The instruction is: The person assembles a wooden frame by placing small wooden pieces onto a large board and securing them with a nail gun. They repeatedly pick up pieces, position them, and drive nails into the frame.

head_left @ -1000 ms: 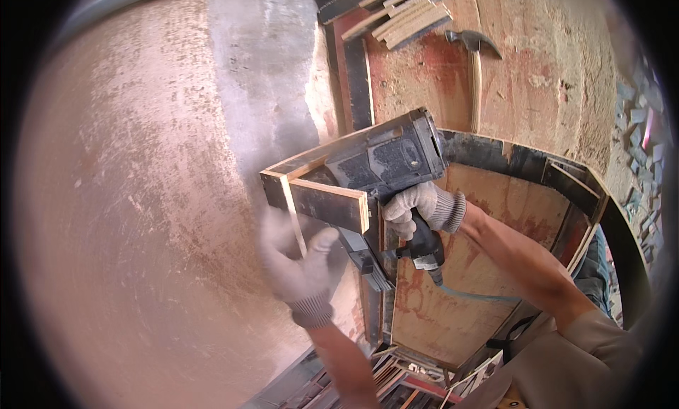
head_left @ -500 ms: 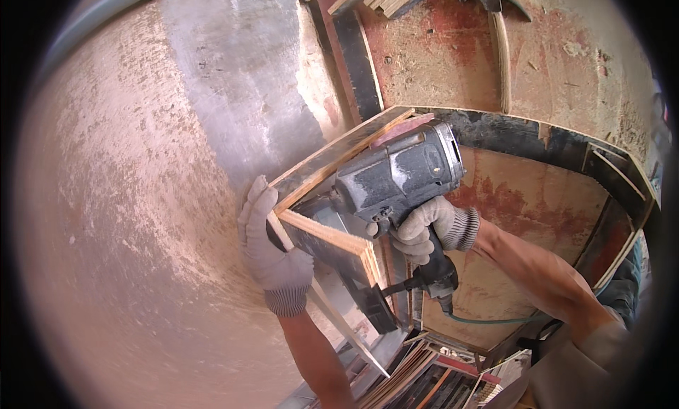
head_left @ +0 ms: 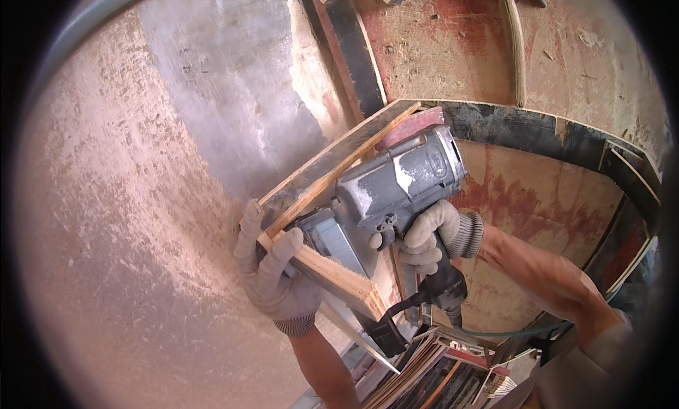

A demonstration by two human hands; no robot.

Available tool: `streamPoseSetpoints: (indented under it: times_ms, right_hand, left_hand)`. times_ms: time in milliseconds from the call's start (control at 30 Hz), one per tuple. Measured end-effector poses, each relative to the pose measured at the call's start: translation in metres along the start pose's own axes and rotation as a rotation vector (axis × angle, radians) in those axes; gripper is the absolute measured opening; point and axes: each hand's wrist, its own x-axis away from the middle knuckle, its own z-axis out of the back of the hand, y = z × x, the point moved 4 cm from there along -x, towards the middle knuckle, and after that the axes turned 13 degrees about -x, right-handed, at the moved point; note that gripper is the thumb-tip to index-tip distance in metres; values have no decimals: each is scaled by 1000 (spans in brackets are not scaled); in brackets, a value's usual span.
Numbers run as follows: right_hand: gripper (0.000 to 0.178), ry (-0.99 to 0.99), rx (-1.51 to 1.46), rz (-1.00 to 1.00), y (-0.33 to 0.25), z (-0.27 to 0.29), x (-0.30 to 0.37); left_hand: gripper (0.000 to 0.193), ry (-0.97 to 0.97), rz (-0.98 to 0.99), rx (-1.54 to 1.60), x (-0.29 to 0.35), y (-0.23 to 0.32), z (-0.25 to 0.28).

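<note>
My gloved right hand (head_left: 428, 239) is wrapped round the handle of a grey and black nail gun (head_left: 396, 175), a finger near the trigger. The tool's nose is hidden behind the wood. My gloved left hand (head_left: 272, 278) grips a short plywood piece (head_left: 339, 278) where it meets the end of a longer plywood strip (head_left: 339, 154), thumb on top and fingers round the outer side. Together the two pieces form a sharp corner. Below my left hand, a thin pale strip (head_left: 361, 342) slants downward, its upper end hidden by the hand.
A curved black-sided wooden frame (head_left: 516, 126) spans the right side. Beyond it, a hammer (head_left: 515, 48) lies on a red-stained board (head_left: 438, 48). A greenish hose (head_left: 516, 333) trails from the nail gun. Stacked plywood strips (head_left: 417, 370) lie at the bottom.
My left hand has shifted slightly down, and its thumb now lies over the short plywood piece at the corner. That piece has turned, showing more of the nail gun's magazine. The view has shifted slightly.
</note>
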Motion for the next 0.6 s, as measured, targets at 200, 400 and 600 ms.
streamPoseSetpoints:
  times_ms: [200,400,600]
  right_hand:
    - [45,45,7,9,-1,6,1]
    - [47,-93,-187,-21,-1,-5,0]
    - [48,-175,-204,-101,-11,-1,-1]
  left_hand:
    - [52,40,24,-21,6,-3,0]
    - [52,15,-15,7,2,-2,-2]
    - [105,87,251,-4,10,-3,4]
